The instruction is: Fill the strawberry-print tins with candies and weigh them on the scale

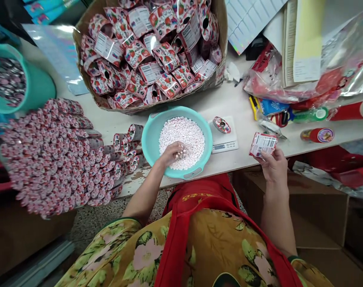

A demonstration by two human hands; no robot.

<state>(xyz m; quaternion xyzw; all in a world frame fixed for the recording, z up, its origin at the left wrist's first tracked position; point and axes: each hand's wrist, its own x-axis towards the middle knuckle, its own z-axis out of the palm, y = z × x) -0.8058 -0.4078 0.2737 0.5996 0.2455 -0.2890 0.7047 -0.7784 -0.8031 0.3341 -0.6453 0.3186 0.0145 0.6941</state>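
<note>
My left hand (pixel 171 154) dips into a turquoise plastic basin (pixel 148 139), its fingers curled around a few small white candies. Pale pink-white candies (pixel 196 141) fill the bottom of the basin. Off to the right, my right hand (pixel 272 161) grips a strawberry-printed candy packet (pixel 263 144) by its lower edge, the white label side facing up. Between basin and packet lies a white digital scale (pixel 229 137); a red-and-white strawberry container (pixel 221 124) with a dark opening stands on it. The scale's reading is too small to make out.
A cardboard box (pixel 91 93) heaped with strawberry wrappers stands behind the basin. Many upright packs (pixel 58 159) crowd the left, with several open ones (pixel 129 145) beside the basin. A turquoise bucket (pixel 40 85), papers (pixel 307 44) and a red jar (pixel 317 135) are around.
</note>
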